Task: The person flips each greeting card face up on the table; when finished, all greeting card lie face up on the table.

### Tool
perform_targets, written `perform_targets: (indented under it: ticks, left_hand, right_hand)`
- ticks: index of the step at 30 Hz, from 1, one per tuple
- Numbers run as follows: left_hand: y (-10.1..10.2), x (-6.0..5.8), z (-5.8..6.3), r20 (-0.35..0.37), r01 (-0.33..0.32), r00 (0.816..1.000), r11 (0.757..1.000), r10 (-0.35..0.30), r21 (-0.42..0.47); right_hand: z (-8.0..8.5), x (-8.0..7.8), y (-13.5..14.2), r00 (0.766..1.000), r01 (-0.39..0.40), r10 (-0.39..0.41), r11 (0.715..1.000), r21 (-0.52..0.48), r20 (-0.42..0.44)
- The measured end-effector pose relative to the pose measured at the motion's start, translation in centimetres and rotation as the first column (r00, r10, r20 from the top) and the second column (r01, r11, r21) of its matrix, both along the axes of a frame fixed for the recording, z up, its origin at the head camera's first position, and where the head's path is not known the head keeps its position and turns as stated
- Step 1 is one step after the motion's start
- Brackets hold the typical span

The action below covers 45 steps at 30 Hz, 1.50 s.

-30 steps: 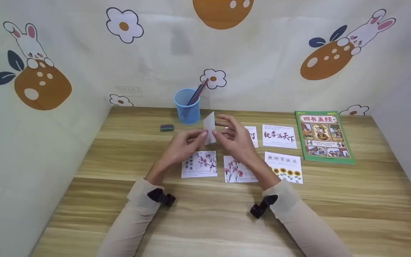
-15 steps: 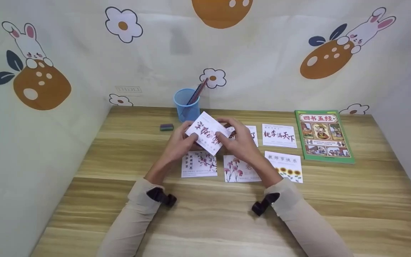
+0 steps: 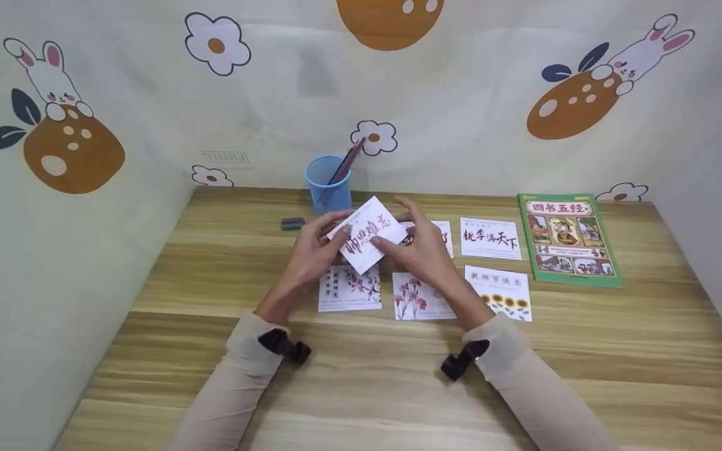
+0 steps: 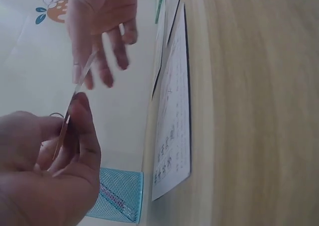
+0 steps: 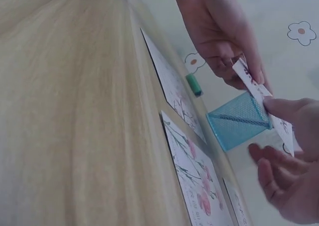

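Note:
Both hands hold a small white square card [image 3: 370,216] with red brush-style characters, tilted cornerwise above the table. My left hand [image 3: 314,254] pinches its left side, thumb on the printed face and fingers curled behind, as the left wrist view also shows. At the right, my right hand [image 3: 425,255] has its thumb on the card's face; in the right wrist view its other fingers [image 5: 269,178] spread loosely behind. Below the hands lie a plum-blossom card [image 3: 361,291] and a carnation card [image 3: 412,299], partly covered by the right wrist. Another calligraphy card [image 3: 444,233] is mostly hidden behind the right hand.
A blue mesh pen cup [image 3: 329,191] with pencils stands at the back, a dark green-edged eraser-like block [image 3: 292,223] beside it. To the right lie a calligraphy card [image 3: 491,239], a sunflower card [image 3: 499,294] and a green-bordered book [image 3: 569,241]. A patterned curtain [image 3: 273,113] borders the table.
One second ago the card stood edge-on between the hands; it then showed its printed face and has since turned, so its characters now slant up to the right.

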State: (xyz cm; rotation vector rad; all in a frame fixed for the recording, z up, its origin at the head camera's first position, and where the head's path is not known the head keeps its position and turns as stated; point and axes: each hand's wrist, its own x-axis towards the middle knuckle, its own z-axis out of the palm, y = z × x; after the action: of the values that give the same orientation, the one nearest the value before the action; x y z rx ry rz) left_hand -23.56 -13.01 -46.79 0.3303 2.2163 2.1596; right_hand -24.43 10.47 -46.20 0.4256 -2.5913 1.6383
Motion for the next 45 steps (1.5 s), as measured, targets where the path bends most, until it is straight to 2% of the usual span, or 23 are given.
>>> perform_targets:
  ticks: [4, 7, 10, 12, 15, 19, 23, 25, 27, 29, 33, 35, 37, 42, 45]
  left_hand:
    - [-0.4, -0.2, 0.0, 0.039, -0.035, 0.999, 0.999, 0.033, 0.029]
    - [-1.1, -0.3, 0.2, 0.092, 0.011, 0.996, 0.998, -0.016, 0.058]
    - [-1.8, -0.4, 0.4, 0.093, 0.054, 0.994, 0.997, -0.048, -0.054]
    - [-2.1, -0.5, 0.4, 0.073, 0.043, 0.997, 0.985, -0.031, -0.17]
    - [-2.5, -0.5, 0.2, 0.032, -0.006, 0.999, 0.935, 0.018, -0.354]
    - [-2.8, -0.4, 0.1, -0.029, -0.057, 0.998, 0.856, 0.05, -0.514]
    - [-2.8, -0.3, 0.0, -0.069, -0.079, 0.997, 0.788, 0.046, -0.611]
    - [-2.6, -0.4, 0.0, -0.078, -0.081, 0.996, 0.765, 0.04, -0.639]
    - [-2.3, -0.4, 0.0, -0.092, -0.08, 0.995, 0.734, 0.024, -0.674]
    - [-2.0, -0.4, 0.1, -0.106, -0.068, 0.994, 0.698, -0.012, -0.713]
    - [-1.7, -0.1, 0.1, -0.055, 0.054, 0.986, 0.616, -0.156, -0.786]
    - [-1.6, 0.0, 0.0, -0.03, 0.106, 0.976, 0.591, -0.216, -0.8]
    - [-1.6, 0.1, -0.2, -0.015, 0.132, 0.97, 0.574, -0.243, -0.808]
    - [-1.2, 0.1, -0.5, -0.015, 0.12, 0.973, 0.568, -0.228, -0.814]
    - [-0.9, 0.2, -0.4, -0.005, 0.121, 0.975, 0.555, -0.22, -0.823]
  right_hand:
    - [0.0, 0.0, 0.0, 0.996, 0.016, -0.02, 0.998, -0.056, -0.082]
    - [-0.1, 0.0, 0.0, 0.994, 0.042, -0.043, 0.999, -0.016, -0.102]
    - [-0.3, 0.0, 0.1, 0.996, 0.015, -0.008, 0.997, 0.072, -0.093]
    - [-0.4, 0.0, 0.0, 0.996, -0.031, 0.041, 0.991, 0.131, -0.077]
    - [-0.7, 0.2, -0.2, 0.99, -0.12, 0.132, 0.977, 0.175, -0.058]
    - [-0.8, 0.5, -0.5, 0.97, -0.214, 0.236, 0.942, 0.26, -0.056]
    - [-0.9, 0.9, -0.5, 0.95, -0.27, 0.309, 0.87, 0.412, -0.032]
    - [-1.0, 1.1, -0.5, 0.942, -0.29, 0.335, 0.832, 0.473, -0.013]
    - [-1.1, 1.2, -0.4, 0.936, -0.303, 0.352, 0.799, 0.519, 0.004]
    - [-1.1, 1.3, -0.4, 0.933, -0.311, 0.359, 0.778, 0.546, 0.02]
    - [-1.1, 1.4, -0.4, 0.935, -0.313, 0.353, 0.762, 0.567, 0.042]
    - [-1.1, 1.4, -0.3, 0.935, -0.313, 0.352, 0.761, 0.569, 0.045]
    - [-1.1, 1.4, -0.3, 0.934, -0.319, 0.355, 0.756, 0.571, 0.052]
    - [-1.0, 1.4, 0.0, 0.931, -0.33, 0.358, 0.754, 0.567, 0.065]
    - [-1.0, 1.5, 0.0, 0.935, -0.326, 0.346, 0.761, 0.56, 0.074]
